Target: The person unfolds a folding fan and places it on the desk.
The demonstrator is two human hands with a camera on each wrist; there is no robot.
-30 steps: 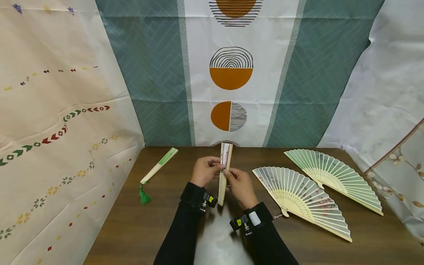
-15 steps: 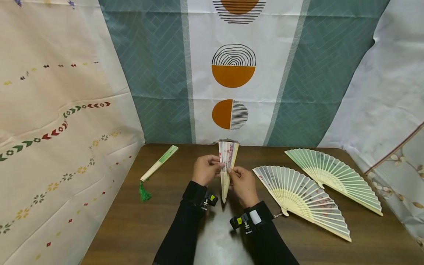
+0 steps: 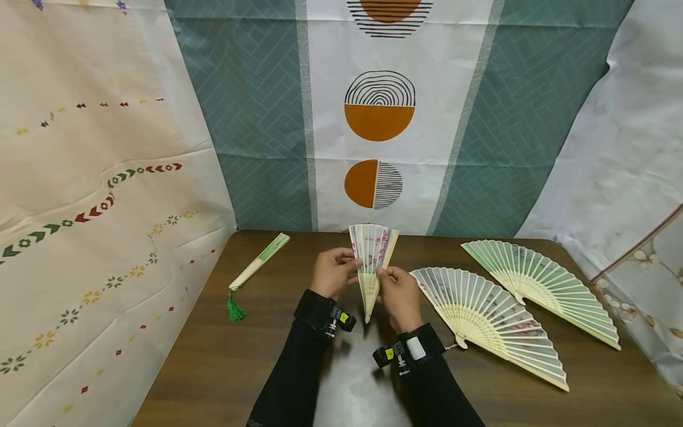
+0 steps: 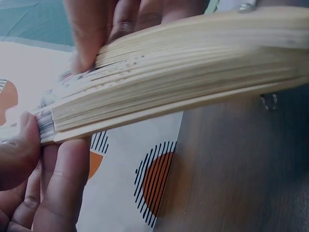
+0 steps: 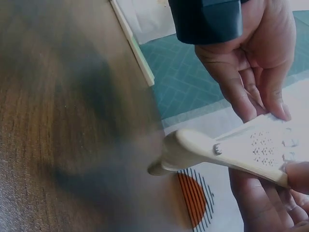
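Note:
A partly spread folding fan [image 3: 370, 252], white with red patterning and pale wooden ribs, stands upright between the two hands in the head view. My left hand [image 3: 332, 274] pinches its left edge between thumb and fingers. On the opposite edge, my right hand [image 3: 401, 298] pinches the outer rib, thumb in front. The left wrist view shows the fan's stacked ribs [image 4: 159, 92] edge-on, fingers at both sides. In the right wrist view the fan's rounded pivot end [image 5: 186, 147] points toward the table, with a metal pin through it.
Two spread fans lie at the right, a white one [image 3: 493, 326] in front of a green one [image 3: 544, 284]. A folded green fan [image 3: 259, 261] with a green tassel [image 3: 235, 310] lies at the left of the brown table [image 3: 213, 379]. Patterned cloth [image 3: 381, 190] hangs behind.
The fan between the hands has spread from a nearly folded strip into a narrow wedge. My right hand has moved slightly right with its edge; the left has stayed nearly in place.

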